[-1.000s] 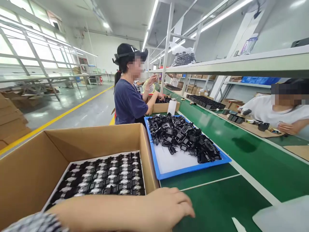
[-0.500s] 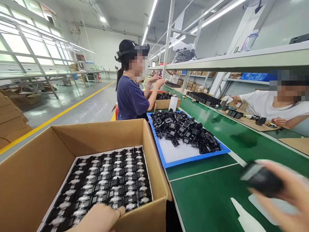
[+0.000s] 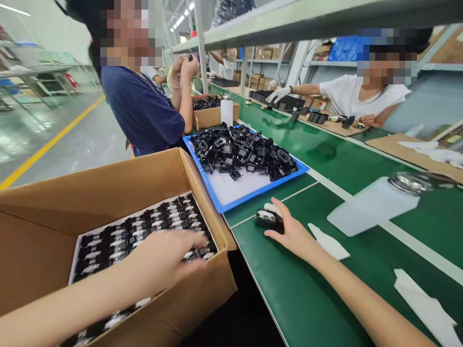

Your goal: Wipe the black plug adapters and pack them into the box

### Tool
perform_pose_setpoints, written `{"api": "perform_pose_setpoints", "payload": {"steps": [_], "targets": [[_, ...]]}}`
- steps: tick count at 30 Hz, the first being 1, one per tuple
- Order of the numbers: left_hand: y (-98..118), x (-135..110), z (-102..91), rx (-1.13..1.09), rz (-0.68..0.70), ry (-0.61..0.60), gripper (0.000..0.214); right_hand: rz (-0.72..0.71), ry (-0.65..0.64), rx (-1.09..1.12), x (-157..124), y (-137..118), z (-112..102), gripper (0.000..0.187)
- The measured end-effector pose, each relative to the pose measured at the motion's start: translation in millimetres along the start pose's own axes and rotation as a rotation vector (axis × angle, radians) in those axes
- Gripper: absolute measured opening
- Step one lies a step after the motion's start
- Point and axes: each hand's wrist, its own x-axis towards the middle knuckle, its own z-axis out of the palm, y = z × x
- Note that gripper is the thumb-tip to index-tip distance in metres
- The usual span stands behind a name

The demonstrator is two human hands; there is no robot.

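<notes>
My right hand (image 3: 287,229) grips a small black plastic part (image 3: 266,217) low over the green work surface, just in front of the blue-rimmed tray (image 3: 231,206). A bit of white shows at its fingertips; I cannot tell whether it is cloth. Above the cardboard box (image 3: 220,284) hovers my left hand (image 3: 177,253), its blurred thumb and fingers apart and nothing visible between them. Inside the box, rows of black parts with white and metal pieces (image 3: 137,231) lie on a white sheet, partly covered by my left arm. Many loose black housings (image 3: 246,149) are heaped in the tray.
A white bottle with a metal top (image 3: 376,207) appears slanted at the right. White scraps (image 3: 329,241) lie near my right forearm. A co-worker in dark blue (image 3: 141,106) is beyond the box; another in white (image 3: 350,96) works across the bench, under the shelf (image 3: 289,24).
My right hand has carried the black part left and forward, towards the tray. My left hand has let go of the box edge and risen. The view has turned right, bringing in the bottle.
</notes>
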Motion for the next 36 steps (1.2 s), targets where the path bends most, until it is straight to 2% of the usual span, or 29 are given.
{"api": "perform_pose_setpoints", "payload": {"steps": [2, 4, 6, 8, 10, 12, 14, 18, 20, 22, 24, 27, 30, 34, 36], "targets": [[20.8, 37.2, -9.0, -0.042, 0.155, 0.053, 0.043, 0.101, -0.083, -0.143, -5.0, 0.7, -18.8, 0.071], [41.5, 70.4, -7.2, -0.108, 0.251, 0.019, 0.061, 0.263, -0.181, -0.343, -11.7, 4.5, -39.0, 0.060], [56.5, 94.6, 2.4, -0.138, 0.297, -0.019, 0.071, 0.417, -0.260, -0.487, -17.3, 10.9, -53.2, 0.048], [63.9, 109.6, 14.7, -0.161, 0.324, -0.025, 0.067, 0.463, -0.306, -0.529, -19.9, 18.5, -58.0, 0.039], [65.2, 118.2, 25.9, -0.236, 0.354, -0.018, 0.051, 0.400, -0.337, -0.469, -19.3, 25.8, -56.1, 0.026], [63.7, 123.1, 33.7, -0.336, 0.392, -0.007, 0.038, 0.324, -0.326, -0.327, -16.8, 30.1, -52.6, 0.020], [62.7, 126.0, 38.0, -0.374, 0.405, 0.028, 0.032, 0.283, -0.227, -0.157, -13.0, 28.6, -49.8, 0.014], [66.0, 127.2, 40.5, -0.333, 0.387, 0.088, 0.030, 0.216, 0.195, 0.050, 1.0, 4.5, -39.3, 0.010], [68.4, 126.8, 41.2, -0.309, 0.368, 0.120, 0.030, 0.149, 0.315, 0.041, 11.0, -14.5, -27.4, 0.010], [69.6, 126.8, 42.3, -0.296, 0.350, 0.143, 0.028, 0.097, 0.311, -0.090, 20.7, -33.1, -12.0, 0.009], [69.4, 127.5, 43.4, -0.308, 0.333, 0.151, 0.023, 0.085, 0.246, -0.309, 27.6, -47.2, 2.8, 0.012], [67.8, 128.9, 44.1, -0.346, 0.320, 0.142, 0.021, 0.036, 0.136, -0.594, 29.9, -54.0, 14.6, 0.017], [67.2, 129.1, 43.7, -0.357, 0.328, 0.136, 0.025, 0.014, 0.059, -0.730, 24.1, -43.1, 8.0, 0.015], [67.9, 128.4, 44.2, -0.381, 0.313, 0.109, 0.025, 0.214, 0.017, -0.788, 16.9, -23.8, -14.5, 0.014], [67.9, 128.6, 45.0, -0.400, 0.307, 0.112, 0.025, 0.290, 0.058, -0.734, 18.9, -25.3, -19.3, 0.012]]}}
